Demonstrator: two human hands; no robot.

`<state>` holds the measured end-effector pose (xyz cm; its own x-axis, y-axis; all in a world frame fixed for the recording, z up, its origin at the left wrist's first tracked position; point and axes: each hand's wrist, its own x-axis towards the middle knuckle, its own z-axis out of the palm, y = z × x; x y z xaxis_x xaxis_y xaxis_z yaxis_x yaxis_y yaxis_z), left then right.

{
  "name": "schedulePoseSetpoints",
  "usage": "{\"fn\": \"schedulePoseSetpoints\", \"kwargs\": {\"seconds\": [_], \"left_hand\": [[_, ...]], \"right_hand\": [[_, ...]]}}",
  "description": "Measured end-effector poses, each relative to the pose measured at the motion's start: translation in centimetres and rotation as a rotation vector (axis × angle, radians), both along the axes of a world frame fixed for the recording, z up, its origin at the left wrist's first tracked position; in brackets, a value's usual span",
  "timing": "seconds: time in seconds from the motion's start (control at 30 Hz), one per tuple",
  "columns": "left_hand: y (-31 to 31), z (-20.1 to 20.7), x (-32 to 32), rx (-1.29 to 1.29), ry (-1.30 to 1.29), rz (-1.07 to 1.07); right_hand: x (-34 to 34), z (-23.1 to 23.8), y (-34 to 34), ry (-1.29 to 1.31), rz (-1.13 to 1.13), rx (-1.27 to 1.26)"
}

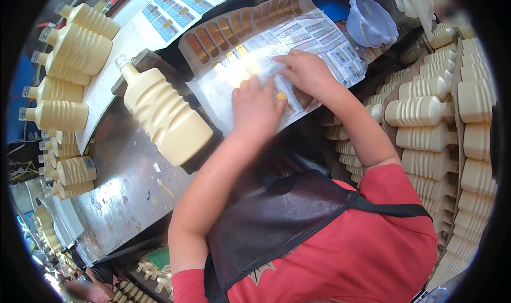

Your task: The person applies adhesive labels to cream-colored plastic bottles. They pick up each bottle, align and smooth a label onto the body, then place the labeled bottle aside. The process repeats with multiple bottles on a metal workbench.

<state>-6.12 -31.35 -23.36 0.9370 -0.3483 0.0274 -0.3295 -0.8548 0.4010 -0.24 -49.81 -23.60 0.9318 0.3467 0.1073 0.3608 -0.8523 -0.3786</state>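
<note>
A glossy label sheet (205, 92) lies in front of me, with rows of gold labels (229, 31) and blue-and-white labels (324, 34); glare hides part of it. My left hand (255, 106) rests on the sheet's near part, its fingers laid out and its thumb apart. Beside that thumb shows a small gold label (281, 96); whether the thumb touches it I cannot tell. My right hand (306, 71) is over the sheet's middle, thumb and fingertips closed together; what they grip is too small to make out. A cream ribbed bottle (165, 114) lies left of my left hand.
More cream bottles (80, 44) stand along the left side. Stacked rows of bottles (418, 111) fill the right. A pale blue bucket (371, 23) stands beyond the sheet. Another sheet of blue labels (175, 10) lies at the far left. The worn metal table (122, 196) extends leftward.
</note>
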Motion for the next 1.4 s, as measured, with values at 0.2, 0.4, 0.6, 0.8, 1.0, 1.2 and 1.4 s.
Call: {"fn": "schedulePoseSetpoints", "kwargs": {"seconds": [0.2,0.4,0.6,0.8,1.0,1.2,1.4], "left_hand": [[0.4,-0.2,-0.2,-0.029,-0.05,0.052],[1.2,-1.1,-0.3,-0.227,-0.169,0.164],[1.9,-1.5,-0.7,-0.371,-0.122,0.21],[2.2,-1.2,-0.8,-0.785,0.079,0.339],[3.3,2.5,-1.9,-1.06,0.064,0.287],[4.8,5.8,-3.3,-1.446,0.132,0.328],[8.1,7.9,-4.7,-1.249,0.071,0.364]], "right_hand": [[1.0,0.0,1.3,0.071,0.103,-0.068],[1.0,0.0,1.1,0.032,0.079,-0.013],[1.7,-0.1,1.0,0.073,0.111,-0.05],[1.5,0.6,0.6,0.212,0.103,0.273],[-2.2,7.2,3.8,0.589,-0.017,0.795],[-4.7,10.2,7.5,0.499,0.04,1.049],[-3.8,13.3,9.2,0.639,0.185,0.8]]}}
